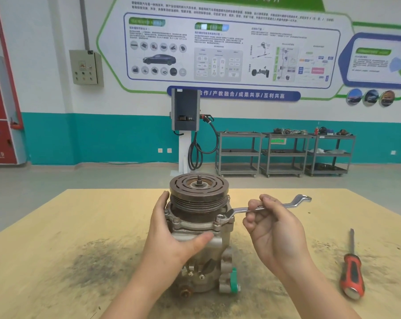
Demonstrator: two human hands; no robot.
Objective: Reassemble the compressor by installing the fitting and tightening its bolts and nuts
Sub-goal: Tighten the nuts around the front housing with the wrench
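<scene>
Compressor upright mid-table, left hand wrapped around its 9 o'clock side, right hand fingers closed on wrench at 3 o'clock, ring end over bolt; screwdriver far right.

blue wall banner "合作/产教融合/成果共享/互利共赢", red cabinet possibly "119"

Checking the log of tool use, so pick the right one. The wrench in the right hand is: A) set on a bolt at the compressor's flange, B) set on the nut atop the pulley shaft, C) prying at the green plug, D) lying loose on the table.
A: the right hand holds the wrench with its ring end over a bolt on the compressor flange, below the pulley.
</scene>
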